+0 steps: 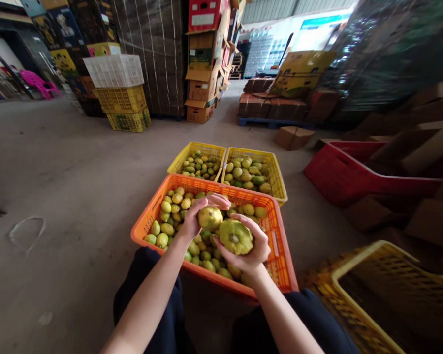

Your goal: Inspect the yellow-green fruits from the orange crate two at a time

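I see the left hand [193, 217] gripping a small fruit [209, 218], ten o'clock from the bigger fruit [236, 237] the right hand [257, 248] grips.

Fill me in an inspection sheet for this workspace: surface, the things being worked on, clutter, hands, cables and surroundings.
Surface: grey concrete floor, with crates set directly on it.
Job's things: orange crate holding many yellow-green fruits; two yellow crates of similar fruit stand behind it.
Clutter: pale loop on the floor at left, material unclear; red bin and cardboard box at right.
Hands: left hand holds a smaller fruit; right hand holds a larger, greener fruit, both above the orange crate.
Cables: nothing seen.
Surroundings: stacked cartons, stacked baskets, pink chair.
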{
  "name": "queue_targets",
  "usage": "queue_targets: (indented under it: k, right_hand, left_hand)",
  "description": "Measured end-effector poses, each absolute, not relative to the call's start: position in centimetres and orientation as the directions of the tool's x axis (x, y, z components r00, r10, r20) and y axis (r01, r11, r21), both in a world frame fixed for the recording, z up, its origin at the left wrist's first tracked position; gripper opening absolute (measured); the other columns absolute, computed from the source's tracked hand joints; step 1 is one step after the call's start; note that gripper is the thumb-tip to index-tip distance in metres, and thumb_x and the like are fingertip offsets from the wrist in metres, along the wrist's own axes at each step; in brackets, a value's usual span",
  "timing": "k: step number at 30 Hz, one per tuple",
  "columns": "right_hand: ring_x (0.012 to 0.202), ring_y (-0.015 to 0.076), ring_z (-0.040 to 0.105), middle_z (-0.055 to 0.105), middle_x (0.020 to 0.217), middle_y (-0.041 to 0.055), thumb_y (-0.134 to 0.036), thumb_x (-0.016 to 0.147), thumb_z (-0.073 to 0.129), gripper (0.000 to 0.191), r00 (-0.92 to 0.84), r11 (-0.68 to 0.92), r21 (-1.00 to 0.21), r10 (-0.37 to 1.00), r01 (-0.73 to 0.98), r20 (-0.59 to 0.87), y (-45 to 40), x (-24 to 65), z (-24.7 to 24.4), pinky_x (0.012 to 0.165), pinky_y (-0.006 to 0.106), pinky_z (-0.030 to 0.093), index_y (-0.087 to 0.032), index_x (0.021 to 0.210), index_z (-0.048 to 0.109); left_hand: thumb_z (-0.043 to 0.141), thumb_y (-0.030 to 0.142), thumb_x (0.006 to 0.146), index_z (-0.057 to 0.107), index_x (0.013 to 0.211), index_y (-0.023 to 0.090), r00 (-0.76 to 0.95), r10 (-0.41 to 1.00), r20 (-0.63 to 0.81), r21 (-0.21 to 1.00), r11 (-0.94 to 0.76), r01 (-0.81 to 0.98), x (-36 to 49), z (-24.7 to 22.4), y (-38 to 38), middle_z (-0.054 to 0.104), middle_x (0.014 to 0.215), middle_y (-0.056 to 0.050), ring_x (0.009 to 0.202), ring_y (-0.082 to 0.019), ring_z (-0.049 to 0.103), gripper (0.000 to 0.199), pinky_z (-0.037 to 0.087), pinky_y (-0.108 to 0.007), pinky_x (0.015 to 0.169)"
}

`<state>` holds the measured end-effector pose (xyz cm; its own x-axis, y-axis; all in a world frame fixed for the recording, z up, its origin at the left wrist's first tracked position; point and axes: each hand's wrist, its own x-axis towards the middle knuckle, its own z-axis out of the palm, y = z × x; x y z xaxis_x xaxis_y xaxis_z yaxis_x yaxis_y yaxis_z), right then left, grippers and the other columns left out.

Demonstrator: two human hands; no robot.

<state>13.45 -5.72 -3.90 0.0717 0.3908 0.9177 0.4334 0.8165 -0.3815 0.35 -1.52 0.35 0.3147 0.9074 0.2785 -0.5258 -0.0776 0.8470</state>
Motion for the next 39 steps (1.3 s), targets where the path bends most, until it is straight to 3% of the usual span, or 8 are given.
queue_targets:
  k: [5, 8, 12, 14, 17, 20, 24, 39]
  right_hand:
    - [0.087, 0.0252, 0.065, 0.064, 0.1, 0.0084, -0.019, 0.057, 0.079, 0.071, 0.082, 0.777, -0.39, 0.405, 0.494, 0.911, -5.8, 13.2, -3.7, 0.073, 0.04, 0.056, -0.022, 0.121, 0.049]
    - [0.086, 0.023, 0.064, 0.064, 0.1, 0.0061, -0.025, 0.061, 0.077, 0.058, 0.211, 0.63, -0.588, 0.57, 0.507, 0.794, -5.7, 12.8, -3.6, 0.076, 0.038, 0.054, -0.023, 0.114, 0.052]
    - [0.082, 0.0196, 0.06, 0.065, 0.092, 0.002, -0.032, 0.065, 0.075, 0.042, 0.35, 0.291, -0.917, 0.858, 0.271, 0.376, -4.6, 12.3, -3.4, 0.077, 0.034, 0.05, -0.022, 0.103, 0.058]
    - [0.077, 0.0171, 0.059, 0.064, 0.084, -0.0009, -0.031, 0.064, 0.075, 0.036, 0.388, 0.092, -0.995, 0.919, -0.038, 0.07, -3.9, 12.3, -3.4, 0.073, 0.03, 0.05, -0.022, 0.095, 0.06]
    - [0.068, 0.0147, 0.058, 0.063, 0.076, -0.0023, -0.029, 0.069, 0.069, 0.02, 0.249, -0.259, -0.764, 0.842, -0.591, -0.478, -3.0, 12.6, -3.7, 0.062, 0.027, 0.051, -0.022, 0.085, 0.058]
    - [0.061, 0.0142, 0.057, 0.059, 0.066, -0.002, -0.027, 0.078, 0.058, 0.008, 0.102, -0.398, -0.498, 0.694, -0.77, -0.712, -2.6, 12.8, -4.3, 0.053, 0.027, 0.052, -0.021, 0.078, 0.052]
    - [0.062, 0.0145, 0.057, 0.059, 0.067, -0.0022, -0.025, 0.078, 0.059, 0.008, 0.048, -0.388, -0.36, 0.622, -0.848, -0.782, -2.5, 12.7, -5.0, 0.052, 0.028, 0.055, -0.023, 0.08, 0.051]
    - [0.062, 0.014, 0.057, 0.058, 0.066, -0.0024, -0.025, 0.079, 0.057, 0.008, 0.038, -0.358, -0.351, 0.651, -0.865, -0.758, -2.5, 12.9, -4.5, 0.054, 0.028, 0.055, -0.022, 0.082, 0.051]
  left_hand:
    - [0.054, 0.043, 0.073, 0.07, 0.07, 0.014, 0.257, 0.938, 0.234, 0.82, -0.048, -0.571, 0.5, -0.4, -1.1, 0.069, 0.089, -0.011, 0.089, -0.025, 0.063, 0.033, 0.048, -0.031, 0.076]
    - [0.054, 0.039, 0.074, 0.069, 0.069, 0.012, 0.214, 0.976, 0.029, 0.807, 0.104, -0.581, 1.0, -1.1, -0.3, 0.068, 0.076, -0.009, 0.077, -0.021, 0.064, 0.031, 0.048, -0.027, 0.069]
    - [0.047, 0.025, 0.076, 0.067, 0.076, 0.013, 0.134, 0.907, -0.399, 0.646, 0.382, -0.661, 1.5, -2.2, 0.6, 0.067, 0.069, -0.005, 0.072, -0.018, 0.064, 0.023, 0.049, -0.024, 0.065]
    - [0.044, 0.022, 0.077, 0.065, 0.08, 0.014, 0.149, 0.831, -0.535, 0.542, 0.473, -0.694, 1.6, -2.7, 0.7, 0.066, 0.07, -0.005, 0.072, -0.017, 0.064, 0.023, 0.049, -0.024, 0.064]
    - [0.042, 0.02, 0.078, 0.063, 0.084, 0.016, 0.179, 0.77, -0.612, 0.457, 0.529, -0.715, 1.8, -3.4, 0.6, 0.064, 0.069, -0.003, 0.068, -0.016, 0.062, 0.022, 0.049, -0.024, 0.063]
    - [0.044, 0.017, 0.078, 0.061, 0.082, 0.015, 0.173, 0.778, -0.604, 0.437, 0.505, -0.744, 2.1, -3.8, 0.4, 0.06, 0.067, -0.001, 0.062, -0.013, 0.058, 0.017, 0.046, -0.021, 0.06]
    - [0.044, 0.016, 0.077, 0.056, 0.073, 0.016, 0.082, 0.788, -0.61, 0.492, 0.458, -0.74, 2.5, -4.0, 0.5, 0.054, 0.062, 0.001, 0.057, -0.011, 0.052, 0.012, 0.042, -0.02, 0.056]
    - [0.038, 0.028, 0.084, 0.047, 0.07, 0.021, 0.119, 0.764, -0.635, 0.511, 0.53, -0.677, 2.5, -4.7, 0.6, 0.05, 0.062, 0.0, 0.062, -0.016, 0.05, 0.019, 0.039, -0.026, 0.059]
